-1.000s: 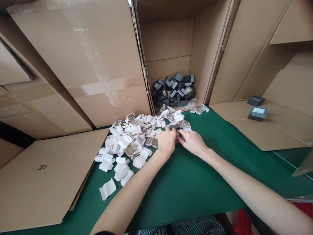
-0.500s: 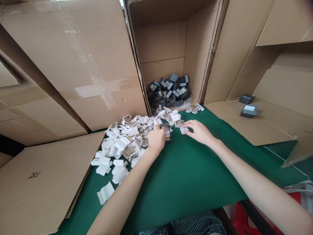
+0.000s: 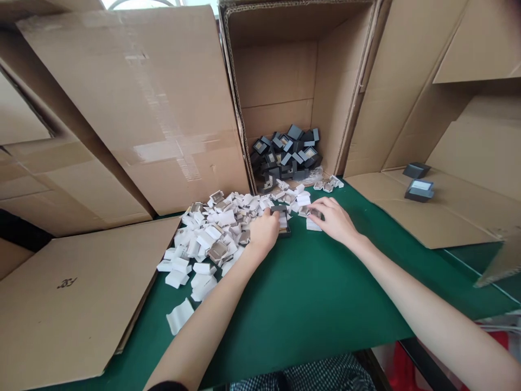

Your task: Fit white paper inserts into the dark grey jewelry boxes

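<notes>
My left hand (image 3: 264,232) is closed on the side of a small open black box (image 3: 285,230), with something white inside it. The box rests on the green tabletop at the right side of a heap of white folded paper inserts (image 3: 223,218). To the right, my right hand (image 3: 334,220) has its thumb and fingers closed round a small folded insert (image 3: 316,213), its grey side partly showing. Another white insert (image 3: 312,225) lies flat just below those fingertips.
Behind the heap stands a large open carton (image 3: 277,73) with a pile of black boxes (image 3: 291,147) inside. Two more black boxes (image 3: 419,191) sit on a cardboard flap (image 3: 443,222) at the right. A flattened cardboard sheet (image 3: 81,320) covers the left side.
My right hand's fingers have closed on an insert beside the heap. My left hand stays at the black box. The whole view has shifted slightly.
</notes>
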Demonstrator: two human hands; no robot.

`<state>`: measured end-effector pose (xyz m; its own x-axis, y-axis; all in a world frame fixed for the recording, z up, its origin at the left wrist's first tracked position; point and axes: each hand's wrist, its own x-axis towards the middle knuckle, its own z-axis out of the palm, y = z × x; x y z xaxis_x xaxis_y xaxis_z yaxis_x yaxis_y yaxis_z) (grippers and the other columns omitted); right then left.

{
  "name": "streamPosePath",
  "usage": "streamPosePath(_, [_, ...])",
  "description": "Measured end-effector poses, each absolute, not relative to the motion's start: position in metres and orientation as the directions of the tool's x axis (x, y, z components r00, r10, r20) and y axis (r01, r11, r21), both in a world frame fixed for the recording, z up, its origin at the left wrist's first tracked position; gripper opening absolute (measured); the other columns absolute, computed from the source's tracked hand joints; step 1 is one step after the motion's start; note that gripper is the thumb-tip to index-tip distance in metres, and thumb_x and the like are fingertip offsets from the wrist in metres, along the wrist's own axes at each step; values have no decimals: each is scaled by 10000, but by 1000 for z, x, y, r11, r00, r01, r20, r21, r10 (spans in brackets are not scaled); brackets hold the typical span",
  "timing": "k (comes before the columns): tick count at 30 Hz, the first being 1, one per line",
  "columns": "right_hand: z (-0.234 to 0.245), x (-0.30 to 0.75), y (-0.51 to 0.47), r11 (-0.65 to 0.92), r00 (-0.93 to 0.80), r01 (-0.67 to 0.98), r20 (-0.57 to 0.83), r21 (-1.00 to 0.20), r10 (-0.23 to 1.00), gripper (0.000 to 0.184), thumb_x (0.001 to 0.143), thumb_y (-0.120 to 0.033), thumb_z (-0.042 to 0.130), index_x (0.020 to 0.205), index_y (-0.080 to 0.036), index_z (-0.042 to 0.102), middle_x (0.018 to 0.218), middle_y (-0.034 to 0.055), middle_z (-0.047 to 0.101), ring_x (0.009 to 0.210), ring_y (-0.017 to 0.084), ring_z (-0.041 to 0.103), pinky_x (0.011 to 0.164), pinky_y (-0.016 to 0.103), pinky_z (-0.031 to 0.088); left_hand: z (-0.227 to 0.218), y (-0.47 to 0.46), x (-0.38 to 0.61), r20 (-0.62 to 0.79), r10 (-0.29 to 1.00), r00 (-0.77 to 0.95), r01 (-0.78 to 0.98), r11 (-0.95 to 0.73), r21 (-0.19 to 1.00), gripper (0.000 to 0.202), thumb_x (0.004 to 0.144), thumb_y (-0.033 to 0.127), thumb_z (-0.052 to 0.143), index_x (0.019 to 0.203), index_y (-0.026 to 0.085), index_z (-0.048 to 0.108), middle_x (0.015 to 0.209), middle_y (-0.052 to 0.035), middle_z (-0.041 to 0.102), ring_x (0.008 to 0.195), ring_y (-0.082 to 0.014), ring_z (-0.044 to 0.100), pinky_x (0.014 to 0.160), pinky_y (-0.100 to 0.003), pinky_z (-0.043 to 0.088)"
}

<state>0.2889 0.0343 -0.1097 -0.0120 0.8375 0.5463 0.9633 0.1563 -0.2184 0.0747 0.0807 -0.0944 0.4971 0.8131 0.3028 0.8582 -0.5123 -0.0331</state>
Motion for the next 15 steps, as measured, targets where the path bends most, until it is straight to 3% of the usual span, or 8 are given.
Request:
streamPosePath(5, [-119,283,41,97,5,981,530,-165,848,124,856,-197,544,899,-196,659,1027,70,613,971,239,532,778,358,469,-87,79,72,310,802,510,844,-537,1,313,906,182,333,1062,208,604,1131,-96,538,989,-259,615,718,-360,540])
streamPosePath(8, [-119,286,42,64,40,981,516,-182,855,87,851,-236,567,822,-205,643,959,56,611,919,230,538,750,347,462,-81,79,69,330,791,516,831,-555,30,333,891,158,352,1069,225,625,1190,-91,525,1038,-252,591,759,-357,533])
streamPosePath(12, [-116,291,41,34,95,969,493,-246,865,204,894,-370,522,905,-225,665,958,63,612,922,240,542,714,346,451,-71,77,67,461,718,521,768,-630,113,354,841,97,384,1060,223,632,1231,-69,531,1032,-224,582,762,-333,525])
streamPosePath(15, [-115,295,42,19,115,964,481,-265,869,221,883,-375,531,942,-221,679,990,79,621,962,260,537,726,351,444,-65,75,66,580,637,508,709,-692,139,334,825,86,386,1010,205,637,1162,-59,572,982,-205,581,749,-318,513])
